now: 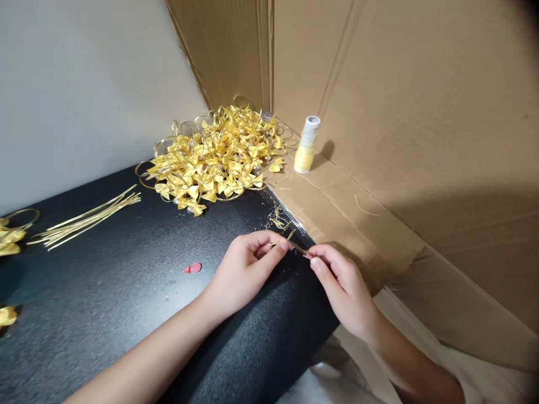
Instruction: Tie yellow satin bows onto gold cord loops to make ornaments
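My left hand (248,266) is closed in a pinch on one end of a thin gold strip (297,247) above the black table's right edge. My right hand (341,283) pinches the strip's other end, fingers pressed together. The hands are almost touching. A small heap of gold trimmings (280,217) lies just beyond them. A big pile of yellow ribbon bows with gold loops (214,157) sits farther back on the table (126,292).
A bundle of straight gold strips (86,220) lies at the left. A yellow thread spool (306,145) stands on the cardboard (349,207) at the right. A small red scrap (192,268) lies near my left hand. More yellow bows (10,233) are at the far left edge.
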A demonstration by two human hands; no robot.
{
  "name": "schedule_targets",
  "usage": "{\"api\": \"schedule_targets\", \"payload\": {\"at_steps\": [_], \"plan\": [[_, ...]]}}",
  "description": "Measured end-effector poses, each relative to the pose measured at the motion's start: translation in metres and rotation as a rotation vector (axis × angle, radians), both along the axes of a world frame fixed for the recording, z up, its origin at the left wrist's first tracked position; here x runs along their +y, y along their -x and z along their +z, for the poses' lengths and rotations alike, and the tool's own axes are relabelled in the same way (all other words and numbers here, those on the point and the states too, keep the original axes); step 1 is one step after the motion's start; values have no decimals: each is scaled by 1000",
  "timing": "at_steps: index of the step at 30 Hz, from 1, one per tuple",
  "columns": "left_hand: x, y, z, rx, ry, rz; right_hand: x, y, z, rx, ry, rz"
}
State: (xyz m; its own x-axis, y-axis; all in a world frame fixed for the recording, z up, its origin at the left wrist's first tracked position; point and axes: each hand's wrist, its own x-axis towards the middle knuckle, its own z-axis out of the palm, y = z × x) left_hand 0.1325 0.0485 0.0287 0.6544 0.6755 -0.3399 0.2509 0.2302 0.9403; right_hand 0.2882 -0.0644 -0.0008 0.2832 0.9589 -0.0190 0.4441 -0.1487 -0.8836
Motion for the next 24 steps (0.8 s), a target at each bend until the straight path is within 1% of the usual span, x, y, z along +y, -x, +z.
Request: {"api": "schedule_targets", "payload": {"at_steps": [9, 17, 19, 21, 22, 24], "plan": [[2, -3, 2, -54, -11, 4, 0, -1, 0, 4, -4, 12], [4, -3, 0, -3, -43, -2, -2, 1, 0, 14, 6, -30], [5, -2, -1, 9, -54, 2, -3, -2, 2, 28, 2, -68], [5, -2, -2, 12, -67, 6, -3, -9, 4, -18, -36, -152], [5, -1, -1, 13, -74, 9, -2, -14, 5, -81, -69, -203], [6, 1, 1, 4, -90, 19, 2, -27, 6, -287, -159, -280]]}}
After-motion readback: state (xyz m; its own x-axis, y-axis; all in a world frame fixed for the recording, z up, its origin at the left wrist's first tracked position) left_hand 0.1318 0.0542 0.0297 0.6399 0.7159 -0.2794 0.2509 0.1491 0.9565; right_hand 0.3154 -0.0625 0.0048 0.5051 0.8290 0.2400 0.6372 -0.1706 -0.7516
